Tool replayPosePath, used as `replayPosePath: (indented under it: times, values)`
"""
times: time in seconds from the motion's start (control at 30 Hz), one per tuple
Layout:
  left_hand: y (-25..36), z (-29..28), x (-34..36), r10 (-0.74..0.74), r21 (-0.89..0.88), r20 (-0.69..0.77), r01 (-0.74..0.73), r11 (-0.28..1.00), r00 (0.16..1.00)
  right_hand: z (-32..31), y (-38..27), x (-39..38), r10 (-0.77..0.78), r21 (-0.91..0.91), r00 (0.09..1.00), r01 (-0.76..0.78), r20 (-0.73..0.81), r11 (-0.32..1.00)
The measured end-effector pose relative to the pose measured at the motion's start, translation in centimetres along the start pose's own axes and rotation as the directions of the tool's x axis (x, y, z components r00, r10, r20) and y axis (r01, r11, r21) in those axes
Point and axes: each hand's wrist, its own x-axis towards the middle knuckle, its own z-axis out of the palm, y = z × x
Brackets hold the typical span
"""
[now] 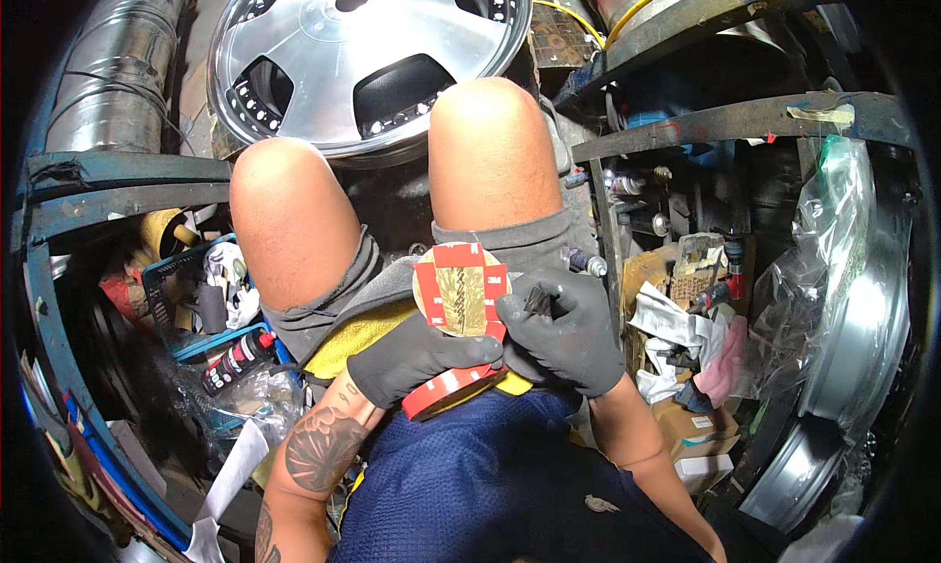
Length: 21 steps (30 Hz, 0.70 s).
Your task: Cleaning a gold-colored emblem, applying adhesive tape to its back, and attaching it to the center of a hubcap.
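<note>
In a dark grey glove, my left hand (431,352) is closed around a round disc (466,313), thumb at its lower edge. The disc has a gold-coloured centre with raised dark lettering, and strips of red-backed tape lie around it. A roll of the red tape (446,394) sits in the same hand, just under the disc. My right hand (564,328), gloved alike, is curled at the disc's right edge, with fingers pinched together. Something small and dark shows at those fingertips, too unclear to name. Both hands are above my lap, over a yellow cloth (368,342).
A polished multi-spoke wheel (328,34) lies flat beyond my knees. Metal rack frames (745,117) flank me. To the left stand a blue basket (162,293) and a black bottle with a red cap (238,359). On the right are cardboard boxes (696,421) and plastic-wrapped rims (853,318).
</note>
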Motion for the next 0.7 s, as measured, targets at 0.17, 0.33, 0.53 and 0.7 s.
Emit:
replayPosePath:
  times: [0.17,0.33,0.53,0.7]
  values:
    - [-1.3,-1.5,-1.0,-0.38,0.358,0.479,0.219,0.908,0.791,-3.3,1.0,1.6,0.087,0.245,0.907,0.018,-0.411,0.969]
    - [-1.4,-1.1,-2.3,0.023,0.18,0.191,-0.059,0.982,0.981,-6.5,0.9,1.7,-0.028,-0.155,0.989,0.051,0.145,0.987]
    - [-1.4,1.3,-0.6,0.274,0.374,0.093,-0.289,0.881,0.957,-7.3,0.6,5.6,-0.133,-0.268,0.901,0.26,0.412,0.928]
    - [-0.3,2.5,0.3,0.221,0.535,-0.077,-0.146,0.832,0.972,-5.8,-0.9,5.8,-0.329,-0.6,0.922,0.384,0.205,0.702]
